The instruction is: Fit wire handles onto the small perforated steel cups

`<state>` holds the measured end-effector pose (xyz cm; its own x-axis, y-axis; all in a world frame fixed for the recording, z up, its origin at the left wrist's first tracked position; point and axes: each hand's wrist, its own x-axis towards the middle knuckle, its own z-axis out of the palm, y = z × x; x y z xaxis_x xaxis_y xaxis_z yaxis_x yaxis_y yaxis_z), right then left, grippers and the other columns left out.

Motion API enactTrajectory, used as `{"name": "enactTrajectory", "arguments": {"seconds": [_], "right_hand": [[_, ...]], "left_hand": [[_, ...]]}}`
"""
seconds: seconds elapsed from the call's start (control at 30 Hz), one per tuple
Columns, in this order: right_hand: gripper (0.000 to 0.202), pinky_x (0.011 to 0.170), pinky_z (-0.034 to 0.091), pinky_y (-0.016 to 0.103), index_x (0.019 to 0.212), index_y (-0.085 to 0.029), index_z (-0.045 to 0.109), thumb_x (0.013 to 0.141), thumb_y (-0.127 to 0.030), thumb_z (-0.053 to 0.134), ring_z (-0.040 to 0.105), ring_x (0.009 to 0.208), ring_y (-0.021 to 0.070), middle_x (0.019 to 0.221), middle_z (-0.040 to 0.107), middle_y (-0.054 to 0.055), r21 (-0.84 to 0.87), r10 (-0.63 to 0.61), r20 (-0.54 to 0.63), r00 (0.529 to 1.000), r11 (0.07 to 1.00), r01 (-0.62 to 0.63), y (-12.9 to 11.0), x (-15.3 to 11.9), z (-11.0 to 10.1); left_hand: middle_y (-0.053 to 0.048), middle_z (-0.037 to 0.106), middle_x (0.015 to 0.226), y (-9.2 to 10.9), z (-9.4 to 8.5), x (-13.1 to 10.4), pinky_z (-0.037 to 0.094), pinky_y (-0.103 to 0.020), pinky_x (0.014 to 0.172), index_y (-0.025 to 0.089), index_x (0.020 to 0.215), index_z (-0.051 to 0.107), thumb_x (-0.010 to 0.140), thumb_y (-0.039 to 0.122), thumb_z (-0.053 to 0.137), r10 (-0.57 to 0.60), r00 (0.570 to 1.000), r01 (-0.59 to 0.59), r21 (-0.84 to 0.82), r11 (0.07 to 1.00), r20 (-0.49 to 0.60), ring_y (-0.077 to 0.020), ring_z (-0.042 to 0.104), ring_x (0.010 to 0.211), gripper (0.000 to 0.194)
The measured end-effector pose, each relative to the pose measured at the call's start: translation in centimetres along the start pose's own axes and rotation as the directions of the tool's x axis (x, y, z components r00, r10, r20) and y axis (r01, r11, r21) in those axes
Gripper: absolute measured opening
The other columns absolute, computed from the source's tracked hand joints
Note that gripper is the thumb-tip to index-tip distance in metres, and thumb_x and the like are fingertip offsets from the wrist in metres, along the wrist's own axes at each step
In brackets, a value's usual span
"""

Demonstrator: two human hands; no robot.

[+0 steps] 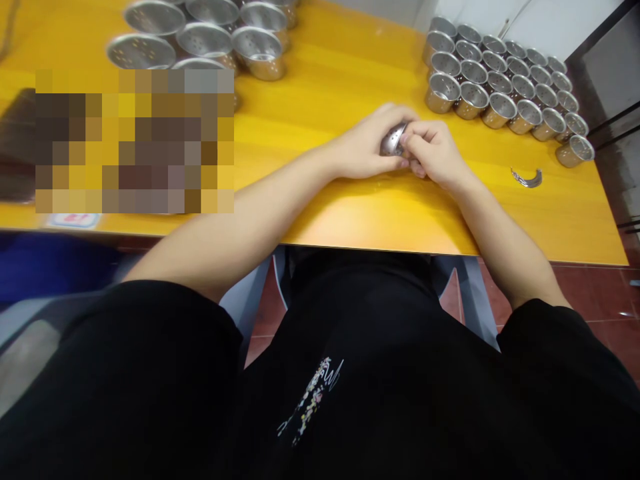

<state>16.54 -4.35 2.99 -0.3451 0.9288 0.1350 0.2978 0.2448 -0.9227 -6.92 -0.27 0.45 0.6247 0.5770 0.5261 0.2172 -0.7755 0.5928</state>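
Note:
A small shiny perforated metal cup (393, 141) is held just above the yellow table, its holed side facing me. My left hand (373, 143) wraps round it from the left, thumb along the near side. From the right, my right hand (433, 150) pinches at the cup's edge with thumb and forefinger. Whether something small sits between those right fingertips is hidden. To the right of my hands lies a small curved bundle of metal pieces (527, 178), apart from both hands.
Rows of perforated metal cups (500, 107) stand at the table's right back. More such cups (205, 40) stand at the back left. A blurred-out patch (135, 141) covers the left side. The yellow table's (380, 223) front edge runs close to my body.

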Motion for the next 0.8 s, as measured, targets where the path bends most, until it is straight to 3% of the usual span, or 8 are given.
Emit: {"name": "enactTrajectory", "arguments": {"seconds": [0.17,0.33,0.5,0.63,0.8], "right_hand": [[0.064,0.042,0.035,0.023,0.08,-0.028,0.056,0.117,-0.065,0.094,0.045,0.046,0.0124,0.056,0.054,-0.005,0.011,0.014,0.011,1.0,1.0,-0.015,-0.8,-0.3,0.0],[0.072,0.038,0.038,0.022,0.086,-0.029,0.058,0.106,-0.082,0.104,0.049,0.049,0.0122,0.063,0.063,-0.005,0.063,0.045,0.07,0.996,0.997,-0.05,-1.8,-0.7,-0.2],[0.076,0.04,0.04,0.022,0.087,-0.029,0.059,0.103,-0.088,0.104,0.051,0.049,0.0119,0.064,0.064,-0.005,0.067,0.018,0.09,0.996,0.997,-0.025,-1.6,-0.8,-0.4],[0.074,0.041,0.039,0.023,0.086,-0.029,0.061,0.105,-0.087,0.103,0.051,0.05,0.0123,0.063,0.064,-0.005,0.071,-0.01,0.088,0.996,0.997,0.004,-1.3,-0.8,-0.5],[0.067,0.041,0.041,0.025,0.086,-0.03,0.058,0.109,-0.073,0.104,0.052,0.048,0.0139,0.062,0.063,-0.006,0.066,0.08,0.048,0.996,0.994,-0.083,-2.1,-1.0,-0.1]], "left_hand": [[-0.015,0.088,0.149,-0.2,0.1,-0.1,0.065,-0.066,0.126,0.037,0.155,0.082,0.09,0.047,0.088,0.0,1.0,0.0,0.011,1.0,-0.01,-0.0493,0.081,0.142,0.067],[-0.014,0.087,0.153,0.3,-0.1,0.0,0.066,-0.065,0.126,0.039,0.155,0.081,0.092,0.051,0.084,-0.012,1.0,0.012,0.033,0.999,0.004,-0.0484,0.081,0.143,0.065],[-0.013,0.087,0.154,1.0,-0.4,0.0,0.065,-0.068,0.129,0.041,0.157,0.081,0.093,0.053,0.082,-0.042,0.999,0.042,0.04,0.998,0.02,-0.0486,0.08,0.147,0.066],[-0.013,0.088,0.152,0.7,-0.3,0.1,0.064,-0.069,0.129,0.042,0.158,0.081,0.091,0.055,0.081,-0.041,0.999,0.04,0.033,0.999,0.025,-0.049,0.079,0.148,0.068],[-0.01,0.087,0.149,-0.6,0.2,0.1,0.065,-0.068,0.125,0.038,0.151,0.079,0.088,0.051,0.087,0.01,1.0,-0.01,-0.015,1.0,-0.017,-0.0441,0.077,0.138,0.065]]}}
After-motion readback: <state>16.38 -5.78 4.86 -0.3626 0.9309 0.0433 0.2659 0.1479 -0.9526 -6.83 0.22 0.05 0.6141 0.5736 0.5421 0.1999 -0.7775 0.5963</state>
